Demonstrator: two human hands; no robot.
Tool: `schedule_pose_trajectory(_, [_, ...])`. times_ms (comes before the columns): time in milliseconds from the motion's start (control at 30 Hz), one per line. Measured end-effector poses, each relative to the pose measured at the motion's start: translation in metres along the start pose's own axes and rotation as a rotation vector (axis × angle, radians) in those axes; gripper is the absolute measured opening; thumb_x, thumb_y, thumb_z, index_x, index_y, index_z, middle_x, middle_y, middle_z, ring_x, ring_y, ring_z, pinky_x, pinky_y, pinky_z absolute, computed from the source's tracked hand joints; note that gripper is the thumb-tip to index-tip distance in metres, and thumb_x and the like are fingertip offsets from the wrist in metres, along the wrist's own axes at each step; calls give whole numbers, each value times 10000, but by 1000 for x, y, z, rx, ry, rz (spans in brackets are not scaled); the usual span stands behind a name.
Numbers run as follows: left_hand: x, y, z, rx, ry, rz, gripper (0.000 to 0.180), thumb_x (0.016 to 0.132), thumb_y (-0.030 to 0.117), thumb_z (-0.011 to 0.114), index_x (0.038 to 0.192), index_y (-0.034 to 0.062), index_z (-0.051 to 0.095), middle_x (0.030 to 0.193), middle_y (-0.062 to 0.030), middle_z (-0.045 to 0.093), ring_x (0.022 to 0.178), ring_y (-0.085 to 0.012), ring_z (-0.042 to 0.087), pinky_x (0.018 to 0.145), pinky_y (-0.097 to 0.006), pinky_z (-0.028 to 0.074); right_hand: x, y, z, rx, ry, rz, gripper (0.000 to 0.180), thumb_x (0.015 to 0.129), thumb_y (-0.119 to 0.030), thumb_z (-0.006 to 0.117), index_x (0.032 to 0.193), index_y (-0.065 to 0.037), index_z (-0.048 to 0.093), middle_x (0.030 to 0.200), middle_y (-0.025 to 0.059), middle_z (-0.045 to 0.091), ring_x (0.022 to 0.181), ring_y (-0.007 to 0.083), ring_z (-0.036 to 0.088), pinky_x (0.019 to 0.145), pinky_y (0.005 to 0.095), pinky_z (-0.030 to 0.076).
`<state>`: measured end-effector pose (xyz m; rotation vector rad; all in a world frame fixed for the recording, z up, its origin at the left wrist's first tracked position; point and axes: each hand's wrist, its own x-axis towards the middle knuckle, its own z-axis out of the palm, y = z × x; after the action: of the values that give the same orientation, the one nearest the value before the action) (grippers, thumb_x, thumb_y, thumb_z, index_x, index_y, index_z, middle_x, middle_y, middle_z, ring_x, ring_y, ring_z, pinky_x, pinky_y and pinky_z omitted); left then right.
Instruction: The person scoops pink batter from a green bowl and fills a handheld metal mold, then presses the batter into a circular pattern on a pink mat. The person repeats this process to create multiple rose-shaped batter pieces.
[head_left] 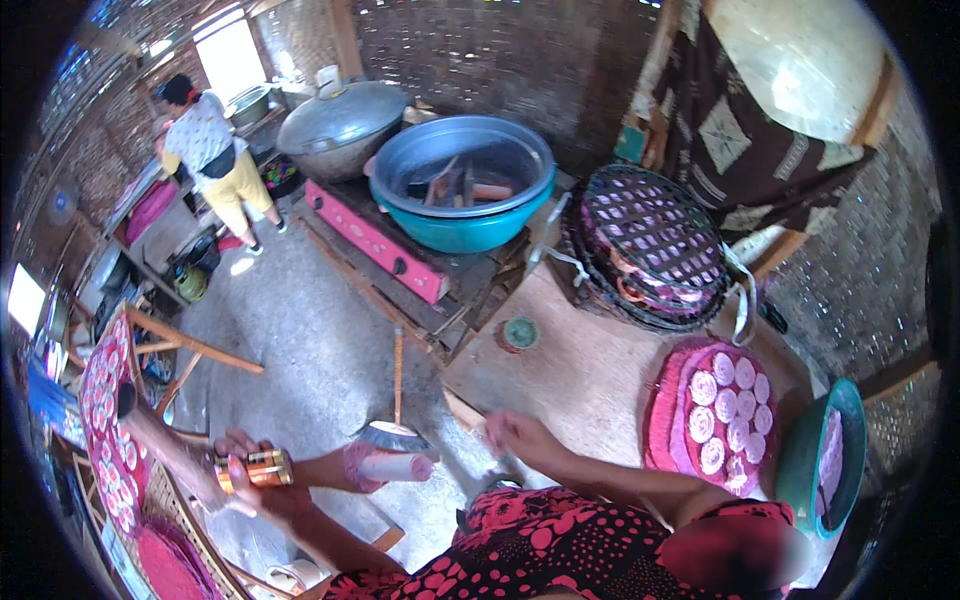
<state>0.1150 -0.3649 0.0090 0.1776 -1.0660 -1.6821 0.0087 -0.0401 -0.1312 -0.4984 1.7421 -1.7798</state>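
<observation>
My left hand [248, 478] is closed around a small gold-and-orange can [266, 469] at the lower left. Right of that hand, a brown shaft ends in a pale cylinder [396, 467] with pink matter caked round it. A thick brown tube-like piece [165, 435] with a dark end slants up-left from the can; how these parts join is unclear. My right hand [515, 436], smeared by motion, hovers near the front edge of the pale tabletop [560, 365], its fingers partly curled. Beyond it stands a small green-topped container [519, 334].
Pink spiral rounds [728, 412] lie on a pink stack at right, beside a green tub [850, 450] and a lattice-covered basket [655, 240]. Nested basins [460, 225] and a lidded pot [340, 115] sit at a pink stove [370, 240]. A broom [398, 390] stands mid-floor; another person [205, 150] is far left.
</observation>
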Motion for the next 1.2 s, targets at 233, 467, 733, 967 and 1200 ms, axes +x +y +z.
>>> schedule_pose_trajectory(233, [-52, -99, 171, -119, -487, -186, 155, 920, 168, 596, 1025, 75, 529, 937, -58, 529, 847, -119, 535, 719, -276, 521, -161, 21, -42, -93, -404, 9, 386, 994, -166, 534, 1357, -36, 529, 1404, 153, 512, 1319, 267, 464, 1127, 368, 335])
schedule_pose_trajectory(467, [-175, -124, 267, 29, -663, -354, 293, 910, 102, 651, 1178, 19, 564, 1082, -87, 598, 948, -168, 589, 808, -326, 521, -292, -6, -73, -127, 127, 273, 382, 994, -263, 583, 1331, -86, 565, 1316, 118, 590, 1217, 231, 554, 1053, 361, 423])
schedule_pose_trajectory(733, [-244, -150, 279, 513, -859, -105, 506, 847, 152, 759, 1273, -36, 560, 1249, -140, 606, 1045, -244, 610, 936, -370, 482, -539, -112, -165, -653, 1042, 231, 212, 907, -133, 675, 1108, -68, 695, 1170, 115, 675, 1037, 230, 658, 920, 358, 496])
schedule_pose_trajectory(967, [-284, -139, 313, 727, -1035, 176, 478, 823, 59, 668, 1274, -49, 553, 1275, -162, 602, 1135, -289, 580, 1003, -394, 426, -696, -76, -315, -1377, 1087, 1191, 266, 920, -238, 568, 1060, -33, 666, 1003, 197, 703, 967, 329, 684, 843, 439, 536])
schedule_pose_trajectory(1200, [-321, -58, 346, 941, -1162, 981, 566, 751, 50, 727, 1287, -13, 557, 1286, -192, 589, 1202, -364, 538, 1060, -459, 380, -743, -91, -340, -1552, 872, 977, 178, 904, -164, 521, 970, -87, 667, 851, 153, 702, 797, 331, 700, 675, 470, 535])
